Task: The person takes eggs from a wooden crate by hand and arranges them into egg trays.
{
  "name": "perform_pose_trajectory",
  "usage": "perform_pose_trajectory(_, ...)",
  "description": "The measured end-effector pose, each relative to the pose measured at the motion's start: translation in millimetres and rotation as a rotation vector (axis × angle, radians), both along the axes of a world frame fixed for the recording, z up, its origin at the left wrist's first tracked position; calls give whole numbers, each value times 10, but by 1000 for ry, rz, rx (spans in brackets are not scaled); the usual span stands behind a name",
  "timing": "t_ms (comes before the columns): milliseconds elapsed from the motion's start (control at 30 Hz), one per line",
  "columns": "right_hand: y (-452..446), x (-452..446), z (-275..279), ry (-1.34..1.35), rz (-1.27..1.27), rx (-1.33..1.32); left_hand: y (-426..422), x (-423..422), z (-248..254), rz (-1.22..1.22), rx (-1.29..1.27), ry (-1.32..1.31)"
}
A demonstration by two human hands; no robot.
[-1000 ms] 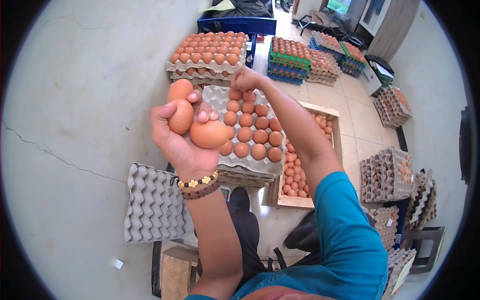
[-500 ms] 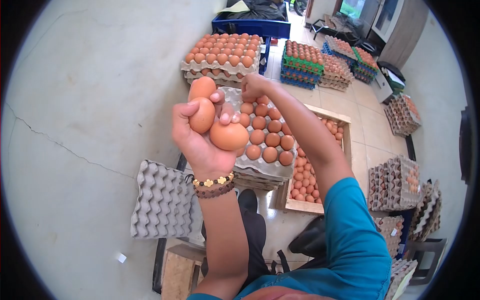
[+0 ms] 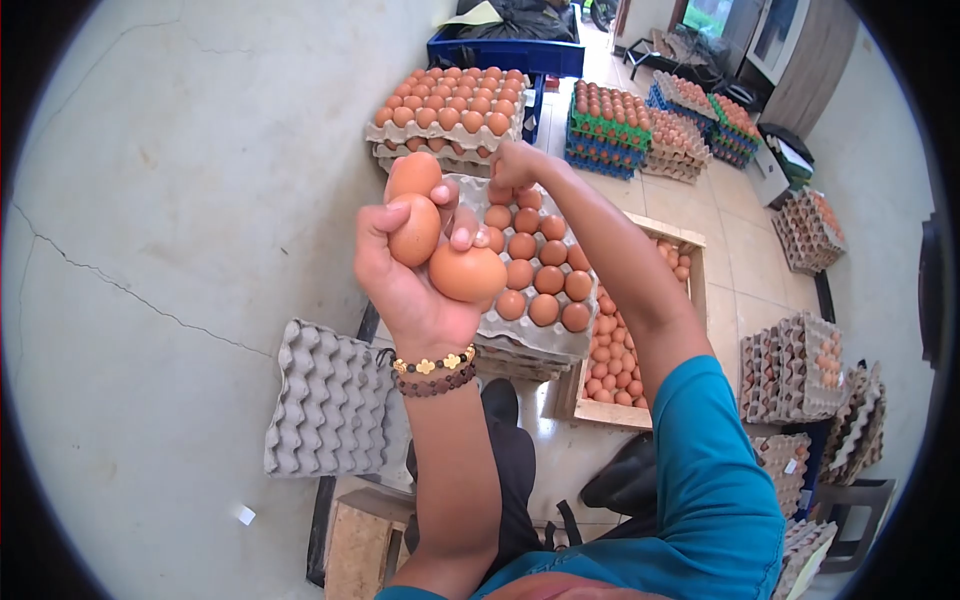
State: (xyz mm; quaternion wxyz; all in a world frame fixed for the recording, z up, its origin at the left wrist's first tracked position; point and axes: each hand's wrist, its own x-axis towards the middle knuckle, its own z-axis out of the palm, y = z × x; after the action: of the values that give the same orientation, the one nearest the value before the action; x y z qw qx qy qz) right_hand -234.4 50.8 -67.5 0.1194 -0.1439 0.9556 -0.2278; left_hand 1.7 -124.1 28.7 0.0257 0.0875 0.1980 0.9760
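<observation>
Near the egg tray, our left hand wraps around three eggs, likely freeing our right hand to reach the far end, its grip hidden.

We saw orange-brown eggs, a grey tray patterned with rows of bumps, and a teal sleeve. One bracelet showed us gold flowers among black beads; the second bracelet was dark brown. We noted a tan crate, a blue bin, a black bag, cream tiles and a grey wall with dark cracks.
</observation>
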Motion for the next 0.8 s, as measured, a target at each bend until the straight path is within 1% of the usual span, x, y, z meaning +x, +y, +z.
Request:
perform_pose_trajectory(67, -7, -23, -7, 75, 4, 30, 14, -2, 8, 4, -13, 0)
perform_pose_trajectory(167, -21, 32, -22, 456, -44, -29, 47, -15, -8, 24, -42, 8)
perform_pose_trajectory(267, 75, 473, 225, 95, -102, -713, 58, -28, -19, 43, -73, 17)
perform_pose_trajectory(333, 46, 1132, 515, 55, -108, -1040, 82, -31, -15, 83, -74, 9)
perform_pose_trajectory(400, 86, 1673, 681, -51, -171, -1130, 122, -33, -7, 111, -61, -5)
perform_pose_trajectory(500, -19, 2350, 874, -78, -190, -1257, 179, -9, -1, 128, -36, -25)
perform_pose_trajectory(567, -117, 2590, 934, 34, -178, -1204, 202, 1, -4, 130, -43, -16)
perform_pose_trajectory(600, -168, 2655, 953, 90, -173, -1178, 215, 9, -12, 135, -54, -29)
perform_pose_trajectory(667, -242, 2599, 799, 349, -99, -1124, 234, 11, -26, 145, -75, -47)
perform_pose_trajectory(733, -248, 2601, 767, 390, -73, -1112, 209, 27, -62, 123, -80, -18)
perform_pose_trajectory(800, -200, 2639, 793, 207, -96, -1151, 191, 20, -96, 125, -97, 5)
